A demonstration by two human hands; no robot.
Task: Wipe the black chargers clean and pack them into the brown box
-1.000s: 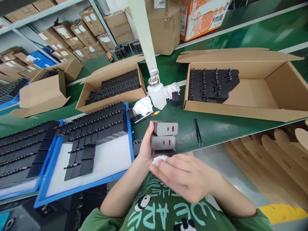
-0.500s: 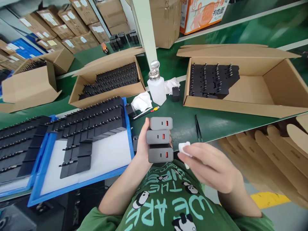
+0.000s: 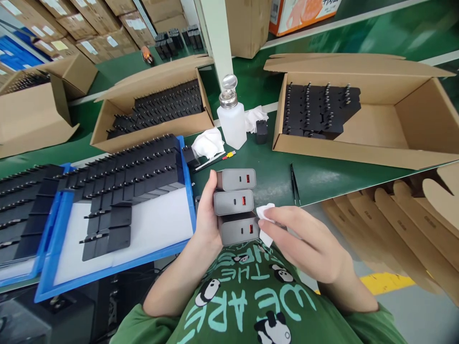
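Over the tabletop (image 3: 322,184) near edge, left hand (image 3: 205,215) was clamped round the charger stack (image 3: 234,205), long axes running left-right, ports up; right hand (image 3: 308,243), just right of it, pinched a white wipe (image 3: 266,216) against the lowest charger's right end.

The green surface (image 3: 322,181) runs across the frame. At lower left two blue trays (image 3: 107,274) (image 3: 17,279) sit side by side on it, each bearing rows of black adapters. Behind them, upper left, stand two open cardboard boxes (image 3: 150,136) (image 3: 32,119). At centre a white pump bottle (image 3: 232,122) stands between two crumpled white cloths (image 3: 208,143) (image 3: 256,117), with a single black adapter (image 3: 261,132) just beside it and a pen (image 3: 215,160) in front. Black tweezers (image 3: 294,184) lie near the front edge. At right lies a wide open box (image 3: 358,153).
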